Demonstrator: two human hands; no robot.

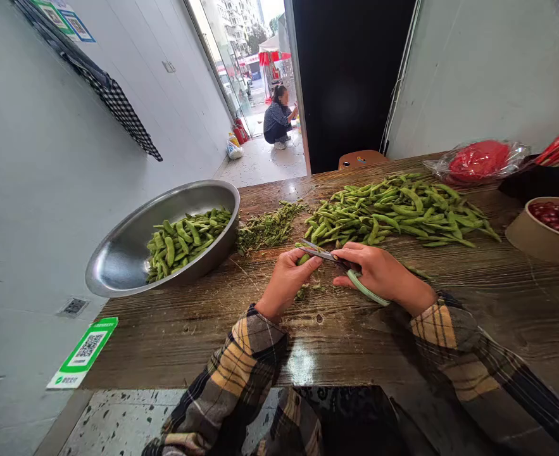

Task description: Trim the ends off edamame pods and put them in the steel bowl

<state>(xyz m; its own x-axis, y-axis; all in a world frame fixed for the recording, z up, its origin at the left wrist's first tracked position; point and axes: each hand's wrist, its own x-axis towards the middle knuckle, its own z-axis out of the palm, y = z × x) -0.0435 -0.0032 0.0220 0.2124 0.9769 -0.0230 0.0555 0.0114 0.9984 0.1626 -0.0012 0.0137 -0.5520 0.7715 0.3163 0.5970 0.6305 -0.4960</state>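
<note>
Between the fingers of my left hand is a green edamame pod, mostly covered by the hand. My right hand grips a pair of scissors with pale green handles, and their blades reach over to the pod's end. Just beyond the hands spreads a large pile of edamame pods. To the left, a small heap of trimmed green scraps lies beside a tilted metal bowl, which holds more pods.
A paper bowl of dark red pieces and a plastic-wrapped red bundle stand on the right of the wooden table. A green QR-code card is at its left edge. Outside the doorway a person squats.
</note>
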